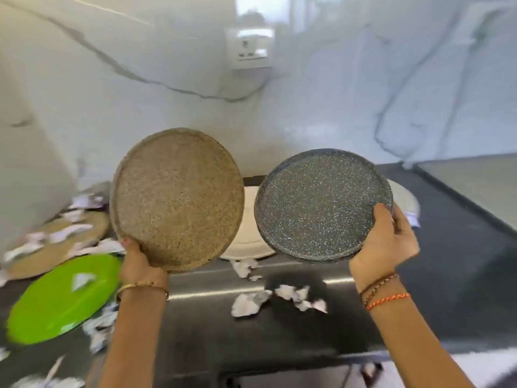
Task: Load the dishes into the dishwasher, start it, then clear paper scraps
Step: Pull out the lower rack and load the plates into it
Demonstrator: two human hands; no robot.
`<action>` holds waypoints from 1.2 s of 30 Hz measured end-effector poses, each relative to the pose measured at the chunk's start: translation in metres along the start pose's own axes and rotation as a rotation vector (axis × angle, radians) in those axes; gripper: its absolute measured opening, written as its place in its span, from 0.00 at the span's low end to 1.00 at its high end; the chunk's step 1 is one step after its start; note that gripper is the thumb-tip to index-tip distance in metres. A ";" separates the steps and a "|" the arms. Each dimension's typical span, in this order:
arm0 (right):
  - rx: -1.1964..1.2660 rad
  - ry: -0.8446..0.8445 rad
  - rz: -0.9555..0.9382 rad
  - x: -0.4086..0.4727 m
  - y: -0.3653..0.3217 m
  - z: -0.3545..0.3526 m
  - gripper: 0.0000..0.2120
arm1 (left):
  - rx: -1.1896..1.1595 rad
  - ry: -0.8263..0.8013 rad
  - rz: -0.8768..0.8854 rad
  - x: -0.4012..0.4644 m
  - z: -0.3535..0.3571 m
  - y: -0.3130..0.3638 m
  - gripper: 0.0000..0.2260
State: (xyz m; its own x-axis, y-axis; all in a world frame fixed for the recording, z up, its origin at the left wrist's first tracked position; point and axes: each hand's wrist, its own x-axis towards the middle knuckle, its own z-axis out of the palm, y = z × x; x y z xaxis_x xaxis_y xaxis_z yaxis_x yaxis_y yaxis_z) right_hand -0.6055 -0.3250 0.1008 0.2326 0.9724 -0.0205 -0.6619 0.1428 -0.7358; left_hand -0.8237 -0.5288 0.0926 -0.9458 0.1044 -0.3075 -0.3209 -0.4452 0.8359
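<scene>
Early stage: left hand (140, 261) gripping tan plate (177, 198), right hand (387, 239) gripping grey plate (321, 205), fingers clamping rims. Green plate (64, 298), paper scraps (251, 302) still sitting on counter (447, 261); dishwasher not loaded yet.

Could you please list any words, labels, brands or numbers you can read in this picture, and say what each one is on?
No text can be read.
Wall socket: small marks on its face, too blurred to read.
Paper scraps: faint purplish marks, too blurred to tell if they are print.
Tan speckled plate, in the left hand: no lettering.
Dark speckled plate, in the right hand: no lettering.
Green plate: no lettering.
</scene>
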 end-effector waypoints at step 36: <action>-0.391 1.030 -0.773 0.242 -0.323 -0.507 0.12 | 0.368 -1.688 0.408 -0.553 0.286 -0.463 0.12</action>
State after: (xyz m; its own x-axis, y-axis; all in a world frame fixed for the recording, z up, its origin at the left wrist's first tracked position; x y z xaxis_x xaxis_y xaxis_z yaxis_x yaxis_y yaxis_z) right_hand 0.0261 -0.2301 -0.0093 0.9913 0.0621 0.1160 0.0864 0.3576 -0.9299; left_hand -0.1662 -0.1257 0.0060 0.0975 0.8686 0.4858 0.1566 -0.4955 0.8544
